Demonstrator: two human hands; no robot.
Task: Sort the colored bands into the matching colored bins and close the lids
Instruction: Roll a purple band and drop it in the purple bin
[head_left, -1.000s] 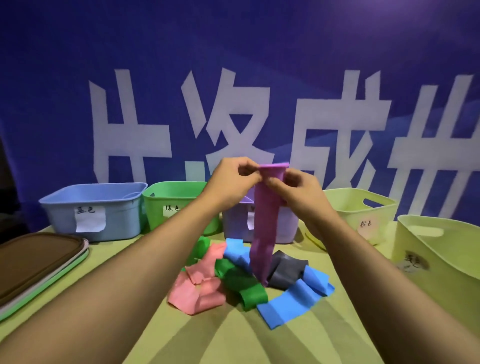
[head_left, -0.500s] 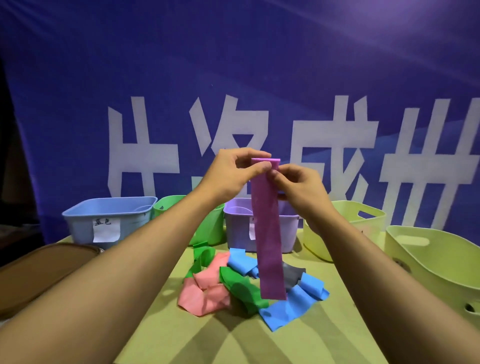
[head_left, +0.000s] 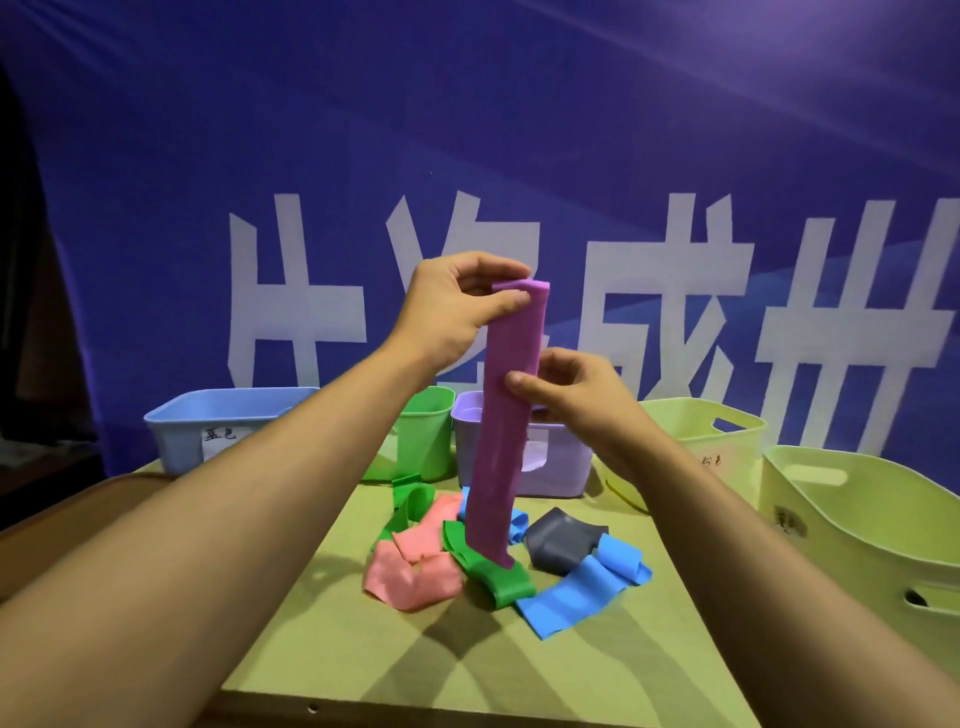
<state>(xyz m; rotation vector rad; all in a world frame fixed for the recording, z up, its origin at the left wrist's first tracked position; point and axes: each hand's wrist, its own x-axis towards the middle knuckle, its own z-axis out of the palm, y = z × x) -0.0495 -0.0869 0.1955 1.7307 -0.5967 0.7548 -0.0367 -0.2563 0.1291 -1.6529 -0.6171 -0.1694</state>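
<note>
The left hand (head_left: 457, 306) pinches the top end of a long, flat purple elastic band (head_left: 506, 426) between thumb and fingers, holding it up so that it hangs straight down in front of the bins. The right hand (head_left: 576, 400) grips the same band lower, about a third of the way down, thumb on the near face and fingers curled behind it. The band's lower end hangs just above — or perhaps touching — the heap of bands on the counter (head_left: 467, 670); which cannot be told from this view.

That heap lies on the yellow-green counter top between the two forearms: a crumpled pink band (head_left: 410, 571) at the left, a green band (head_left: 498, 577) looped in front of it with another green strip (head_left: 410, 501) behind, a folded dark grey band (head_left: 561, 538) to the right, and a bright blue band (head_left: 582, 592) spread flat at the near right, its end rolled up. A further blue piece (head_left: 514, 525) shows just behind the hanging purple band.

Along the back edge of the counter stands a row of open plastic bins: a light blue bin (head_left: 218, 436) with a paper label at the far left, a green bin (head_left: 426, 441) beside it, a lilac bin (head_left: 550, 462) directly behind the purple band, then a pale yellow-green bin (head_left: 696, 441) with a handle cut-out, and a second pale yellow-green bin (head_left: 857, 519) nearest at the right. Behind everything hangs a blue banner (head_left: 467, 130) with large white characters.
</note>
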